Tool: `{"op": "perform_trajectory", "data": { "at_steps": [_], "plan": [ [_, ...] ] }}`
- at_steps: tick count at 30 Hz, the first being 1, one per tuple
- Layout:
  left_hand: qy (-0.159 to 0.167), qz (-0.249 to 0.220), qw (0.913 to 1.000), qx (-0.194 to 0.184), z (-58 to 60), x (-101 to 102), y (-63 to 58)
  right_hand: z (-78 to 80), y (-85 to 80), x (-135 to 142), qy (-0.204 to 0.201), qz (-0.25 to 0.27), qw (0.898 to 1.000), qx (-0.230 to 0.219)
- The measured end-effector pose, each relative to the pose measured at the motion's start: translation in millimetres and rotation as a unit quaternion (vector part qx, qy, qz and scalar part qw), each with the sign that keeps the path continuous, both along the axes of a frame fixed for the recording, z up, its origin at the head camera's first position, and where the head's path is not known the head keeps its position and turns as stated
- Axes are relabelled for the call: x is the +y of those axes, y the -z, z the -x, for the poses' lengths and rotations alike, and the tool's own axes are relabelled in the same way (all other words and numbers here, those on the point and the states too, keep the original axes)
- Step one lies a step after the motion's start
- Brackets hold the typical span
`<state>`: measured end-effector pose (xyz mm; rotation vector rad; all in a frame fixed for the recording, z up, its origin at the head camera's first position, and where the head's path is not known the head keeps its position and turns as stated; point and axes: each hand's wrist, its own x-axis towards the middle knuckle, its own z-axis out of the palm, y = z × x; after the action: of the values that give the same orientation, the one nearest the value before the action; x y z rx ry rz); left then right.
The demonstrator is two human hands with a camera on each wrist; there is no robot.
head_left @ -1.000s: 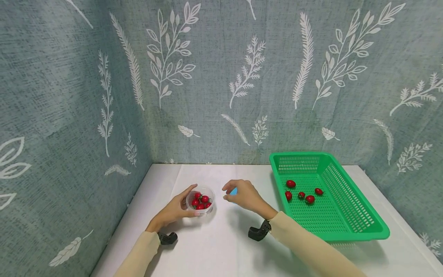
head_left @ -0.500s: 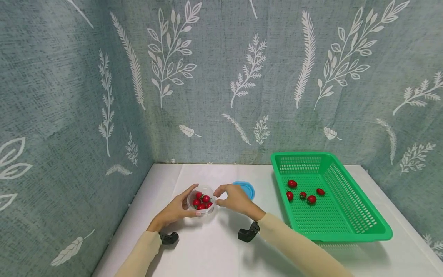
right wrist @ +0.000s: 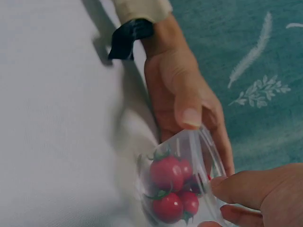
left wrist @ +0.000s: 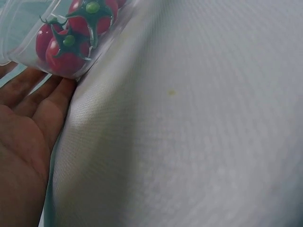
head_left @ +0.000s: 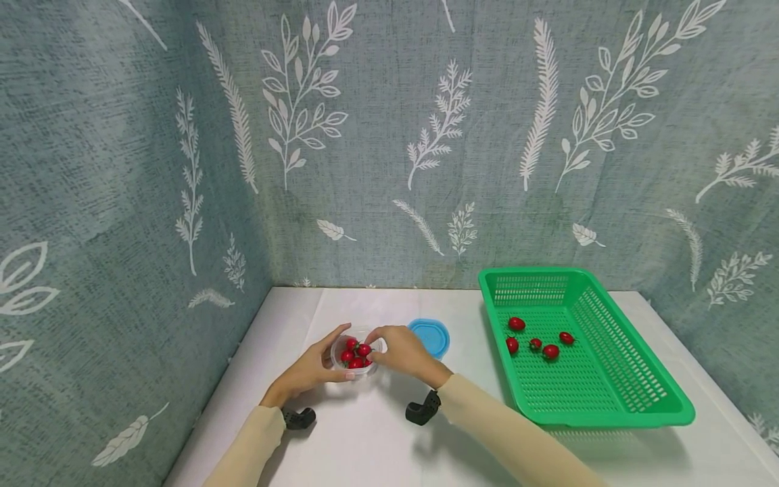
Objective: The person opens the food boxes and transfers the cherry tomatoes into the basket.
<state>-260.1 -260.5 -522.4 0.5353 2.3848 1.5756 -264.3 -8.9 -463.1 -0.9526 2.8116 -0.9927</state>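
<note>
A small clear plastic tub (head_left: 338, 365) with several red cherry tomatoes (head_left: 356, 363) inside stands on the white table. My left hand (head_left: 307, 370) holds it from the left, thumb on the near side and fingers round the far side. In the left wrist view, tomatoes with green stems (left wrist: 68, 52) show through the tub wall. My right hand (head_left: 402, 352) reaches over the right rim, index finger and thumb on either side of one cherry tomato (head_left: 364, 350). The right wrist view has the right thumb (right wrist: 236, 187) across the rim, fingertips partly hidden.
A round blue lid (head_left: 431, 337) lies on the table behind my right hand. To the right stands a green perforated basket (head_left: 584, 416) with several cherry tomatoes (head_left: 550, 352) in its left part. A patterned cloth (head_left: 377, 135) hangs behind the table and at its sides.
My right hand has moved left from beside the tub to over its rim, its fingertips now at a cherry tomato. The blue lid has come into fuller view. The left hand holds still.
</note>
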Motion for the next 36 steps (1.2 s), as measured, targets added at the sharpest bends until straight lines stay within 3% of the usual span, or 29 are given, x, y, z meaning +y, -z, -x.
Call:
{"op": "perform_trajectory", "data": {
  "at_steps": [3,13,23,36],
  "plan": [
    [0.001,-0.002,1.0,-0.003,-0.2,-0.8,1.2,1.6,1.7,-5.2,0.003,-0.026,1.0,0.014],
    [-0.007,0.016,0.9998,0.007,-0.4,-0.5,2.4,2.8,2.5,-19.3,-0.003,-0.088,0.996,-0.021],
    [-0.005,0.011,0.9999,0.006,-2.4,-0.1,0.3,1.6,1.0,-22.2,-0.006,-0.075,0.997,-0.025],
    [-0.007,0.012,0.9999,0.002,-2.4,-1.0,0.1,2.1,1.2,-28.6,-0.014,-0.106,0.994,-0.031]
  ]
}}
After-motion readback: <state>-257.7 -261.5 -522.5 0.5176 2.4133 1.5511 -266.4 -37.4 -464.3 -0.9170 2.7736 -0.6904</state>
